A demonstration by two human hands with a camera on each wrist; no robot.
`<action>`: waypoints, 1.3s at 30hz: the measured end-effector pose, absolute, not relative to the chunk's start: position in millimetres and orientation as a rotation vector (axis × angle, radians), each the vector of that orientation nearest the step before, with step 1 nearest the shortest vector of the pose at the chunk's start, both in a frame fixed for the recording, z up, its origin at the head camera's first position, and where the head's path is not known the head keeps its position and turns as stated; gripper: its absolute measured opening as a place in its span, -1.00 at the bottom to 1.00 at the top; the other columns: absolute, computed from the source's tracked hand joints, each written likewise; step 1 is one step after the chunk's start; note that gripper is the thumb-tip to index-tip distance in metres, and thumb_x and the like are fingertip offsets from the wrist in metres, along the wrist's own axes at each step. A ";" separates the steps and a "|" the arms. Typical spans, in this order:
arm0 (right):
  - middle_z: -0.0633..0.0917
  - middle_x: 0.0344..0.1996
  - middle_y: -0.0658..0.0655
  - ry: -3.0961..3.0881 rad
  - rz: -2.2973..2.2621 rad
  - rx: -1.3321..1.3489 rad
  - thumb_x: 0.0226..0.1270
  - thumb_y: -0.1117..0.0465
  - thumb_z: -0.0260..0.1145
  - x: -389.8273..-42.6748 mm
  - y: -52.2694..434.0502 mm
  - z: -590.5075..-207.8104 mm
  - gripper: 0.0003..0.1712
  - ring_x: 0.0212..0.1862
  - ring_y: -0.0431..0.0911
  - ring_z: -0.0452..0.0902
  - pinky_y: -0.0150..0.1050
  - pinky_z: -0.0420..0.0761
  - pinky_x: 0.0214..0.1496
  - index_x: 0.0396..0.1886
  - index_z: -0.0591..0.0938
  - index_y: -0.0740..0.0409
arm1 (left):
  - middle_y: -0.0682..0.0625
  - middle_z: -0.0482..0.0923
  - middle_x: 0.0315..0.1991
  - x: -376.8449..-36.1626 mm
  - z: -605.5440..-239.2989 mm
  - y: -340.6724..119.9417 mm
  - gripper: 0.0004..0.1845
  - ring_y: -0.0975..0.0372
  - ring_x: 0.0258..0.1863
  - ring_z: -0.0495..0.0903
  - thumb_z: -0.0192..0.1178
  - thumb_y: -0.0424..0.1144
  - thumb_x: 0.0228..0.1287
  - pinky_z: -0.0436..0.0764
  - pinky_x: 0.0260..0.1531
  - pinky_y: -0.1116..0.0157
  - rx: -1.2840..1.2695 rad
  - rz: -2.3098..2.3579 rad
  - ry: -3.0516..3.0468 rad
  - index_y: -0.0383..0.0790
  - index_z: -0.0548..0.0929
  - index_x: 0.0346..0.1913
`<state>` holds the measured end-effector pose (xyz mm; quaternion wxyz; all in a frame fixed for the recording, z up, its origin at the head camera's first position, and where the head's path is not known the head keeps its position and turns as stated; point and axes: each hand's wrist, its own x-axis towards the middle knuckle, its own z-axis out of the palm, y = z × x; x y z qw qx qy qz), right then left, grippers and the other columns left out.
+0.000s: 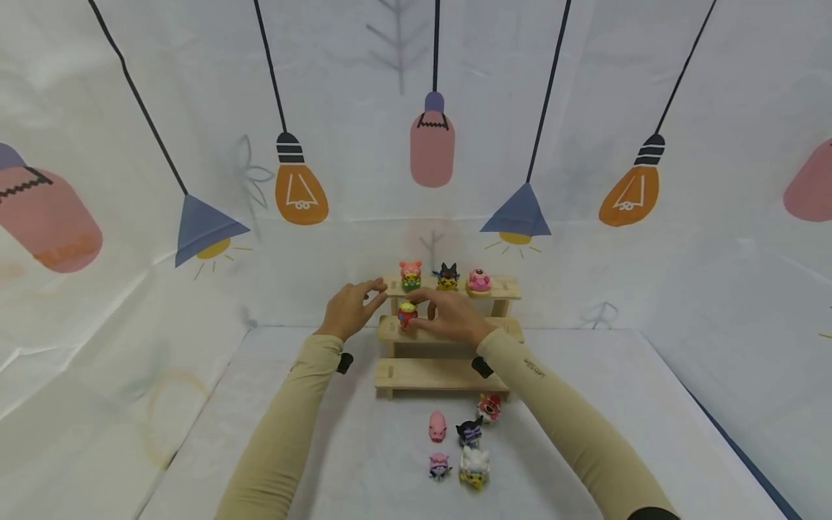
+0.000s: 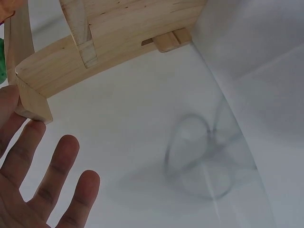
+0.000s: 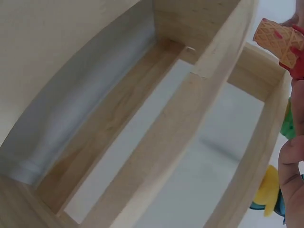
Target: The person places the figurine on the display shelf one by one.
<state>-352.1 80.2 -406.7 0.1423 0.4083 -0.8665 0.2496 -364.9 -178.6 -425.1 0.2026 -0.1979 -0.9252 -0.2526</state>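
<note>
On the middle step of a wooden tiered stand (image 1: 416,372), my right hand (image 1: 455,318) pinches a small red figurine (image 1: 406,316) with a light top. In the right wrist view, this figurine has a waffle-cone base (image 3: 278,42), tilted sideways in that picture. My left hand (image 1: 351,307) is at the left end of the top step, its fingers fairly straight and spread. Fingertips (image 2: 35,127) touch the wooden end of the step in the left wrist view. Along the top step stand a pink-hooded figurine (image 1: 411,274), a dark-eared figurine (image 1: 447,276) and a pink round figurine (image 1: 479,282).
In front of the stand, several figurines lie on the white tabletop (image 1: 364,462): a pink pig-like one (image 1: 438,426), a purple-pink one (image 1: 439,466), a black one (image 1: 469,432), a white fluffy one (image 1: 474,466) and a red-white one (image 1: 489,407). A lamp-patterned white cloth (image 1: 364,144) hangs behind.
</note>
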 end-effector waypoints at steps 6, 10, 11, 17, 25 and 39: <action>0.74 0.07 0.03 -2.518 0.790 1.216 0.28 0.05 0.52 -353.4 76.6 -412.1 -0.37 -0.41 -0.29 0.57 -0.32 0.57 -0.34 0.31 0.58 0.05 | 0.12 0.61 0.25 -364.9 -425.1 -177.4 -0.65 0.01 -0.10 0.68 0.17 0.07 0.51 0.64 -0.29 0.07 -0.549 -0.724 -2.580 -0.02 0.76 0.11; 0.74 0.07 0.04 -2.507 0.797 1.232 0.29 0.08 0.52 -354.0 75.7 -414.4 -0.38 -0.41 -0.30 0.57 -0.31 0.58 -0.33 0.32 0.57 0.08 | 0.13 0.60 0.26 -363.5 -424.8 -177.7 -0.64 0.02 -0.10 0.67 0.16 0.07 0.51 0.64 -0.28 0.07 -0.533 -0.722 -2.599 -0.02 0.75 0.13; 0.74 0.07 0.05 -2.508 0.793 1.233 0.30 0.08 0.51 -354.1 75.9 -414.5 -0.37 -0.42 -0.31 0.57 -0.31 0.58 -0.33 0.33 0.57 0.08 | 0.13 0.60 0.26 -363.3 -424.8 -177.7 -0.64 0.03 -0.10 0.67 0.16 0.07 0.51 0.64 -0.28 0.07 -0.531 -0.719 -2.602 -0.01 0.75 0.13; 0.74 0.07 0.07 -2.517 0.776 1.243 0.32 0.07 0.50 -353.7 77.1 -415.3 -0.35 -0.41 -0.31 0.56 -0.31 0.58 -0.32 0.36 0.55 0.07 | 0.09 0.60 0.26 -363.2 -427.5 -178.7 -0.64 0.03 -0.09 0.67 0.16 0.08 0.51 0.65 -0.28 0.06 -0.535 -0.736 -2.603 -0.01 0.74 0.14; 0.73 0.10 0.11 -2.504 0.799 1.245 0.31 0.10 0.50 -349.3 80.3 -409.7 -0.27 -0.39 -0.29 0.58 -0.35 0.57 -0.39 0.44 0.48 0.03 | 0.11 0.59 0.27 -365.6 -424.3 -177.7 -0.63 0.01 -0.06 0.68 0.16 0.09 0.51 0.65 -0.26 0.05 -0.518 -0.751 -2.628 0.01 0.74 0.15; 0.73 0.10 -0.02 -2.486 0.829 1.093 0.35 0.01 0.46 -307.1 129.3 -395.1 -0.44 -0.35 -0.34 0.56 -0.28 0.52 -0.36 0.31 0.59 -0.02 | 0.14 0.57 0.29 -365.5 -426.2 -176.7 -0.62 0.07 -0.07 0.67 0.15 0.10 0.50 0.65 -0.22 0.05 -0.522 -0.755 -2.614 0.02 0.73 0.16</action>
